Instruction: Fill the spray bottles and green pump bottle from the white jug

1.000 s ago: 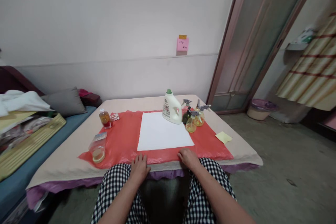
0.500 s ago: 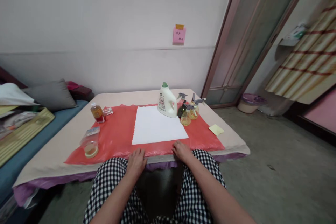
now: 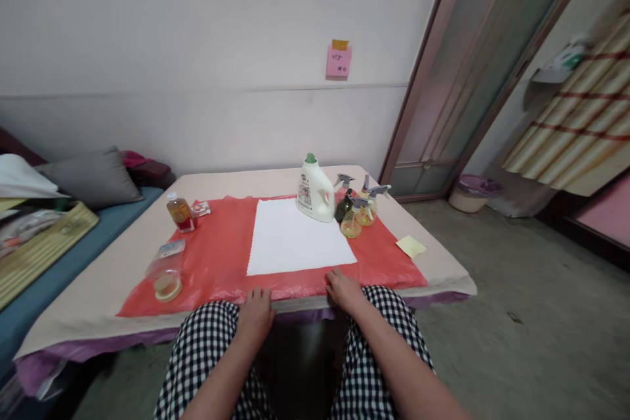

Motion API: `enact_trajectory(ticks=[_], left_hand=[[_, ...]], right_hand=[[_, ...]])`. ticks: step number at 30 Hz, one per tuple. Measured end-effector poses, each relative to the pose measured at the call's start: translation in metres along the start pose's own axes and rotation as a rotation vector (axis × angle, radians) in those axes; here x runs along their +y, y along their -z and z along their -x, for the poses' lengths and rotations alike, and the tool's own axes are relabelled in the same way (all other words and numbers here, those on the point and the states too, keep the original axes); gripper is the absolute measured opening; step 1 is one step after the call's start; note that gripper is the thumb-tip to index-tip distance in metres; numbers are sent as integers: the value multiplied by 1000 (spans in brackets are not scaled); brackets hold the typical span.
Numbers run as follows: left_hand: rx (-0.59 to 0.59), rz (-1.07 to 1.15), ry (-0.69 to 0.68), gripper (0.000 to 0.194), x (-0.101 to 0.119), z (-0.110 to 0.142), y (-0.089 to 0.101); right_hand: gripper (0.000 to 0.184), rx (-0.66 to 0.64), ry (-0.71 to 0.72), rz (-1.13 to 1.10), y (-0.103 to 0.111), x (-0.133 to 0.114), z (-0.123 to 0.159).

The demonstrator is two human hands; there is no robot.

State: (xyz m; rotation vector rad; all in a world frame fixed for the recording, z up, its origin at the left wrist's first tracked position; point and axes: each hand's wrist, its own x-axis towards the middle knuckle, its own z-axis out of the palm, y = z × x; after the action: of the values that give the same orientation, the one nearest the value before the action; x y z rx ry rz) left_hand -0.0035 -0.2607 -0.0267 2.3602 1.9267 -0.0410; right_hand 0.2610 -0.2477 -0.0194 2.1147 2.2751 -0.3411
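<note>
My left hand [image 3: 255,315] rests at the table's front edge beside my knee, fingers extended over the red plastic sheet [image 3: 216,249], holding nothing. On the same edge lies my right hand [image 3: 343,289], its fingers slightly bent and nothing visible in it. Beyond both hands a white cloth [image 3: 295,243] with zigzag edges is spread on the sheet. A white detergent jug [image 3: 315,193] with a green cap stands upright at the cloth's back right. Spray bottles [image 3: 351,226] with yellow liquid and a dark green bottle [image 3: 341,210] cluster to its right.
At left are an amber liquid bottle [image 3: 181,213], a small packet [image 3: 201,209], a clear plastic bag [image 3: 167,256] and a tape roll [image 3: 168,287]. Yellow sticky notes [image 3: 411,247] lie at right. A pink note [image 3: 338,62] hangs on the wall. A bin [image 3: 470,195] stands on the floor.
The camera view has shifted slightly, so everything sits a little differently in the picture. My hands stay at the table edge, and the objects keep their places.
</note>
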Motion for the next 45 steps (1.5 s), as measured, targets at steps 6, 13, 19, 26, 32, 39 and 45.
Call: enact_trajectory(ticks=[6, 13, 19, 26, 32, 39, 45], left_hand=[[4, -3, 5, 28, 0, 0, -2], [-6, -14, 20, 31, 0, -6, -4], [-27, -25, 24, 42, 3, -7, -2], [-80, -35, -2, 54, 1, -4, 7], [-95, -55, 13, 62, 10, 0, 9], [-54, -8, 91, 51, 26, 15, 5], [-162, 161, 7, 36, 58, 50, -27]], right_hand=[[25, 25, -15, -5, 0, -3, -1], [27, 43, -20, -19, -4, -2, -3], [26, 50, -3, -16, -7, -3, 0], [27, 80, -8, -29, -12, -4, 3], [26, 94, -18, -35, -13, -9, 11], [25, 118, 19, -31, -17, -27, 34], [29, 29, 190, -40, -47, -63, 58]])
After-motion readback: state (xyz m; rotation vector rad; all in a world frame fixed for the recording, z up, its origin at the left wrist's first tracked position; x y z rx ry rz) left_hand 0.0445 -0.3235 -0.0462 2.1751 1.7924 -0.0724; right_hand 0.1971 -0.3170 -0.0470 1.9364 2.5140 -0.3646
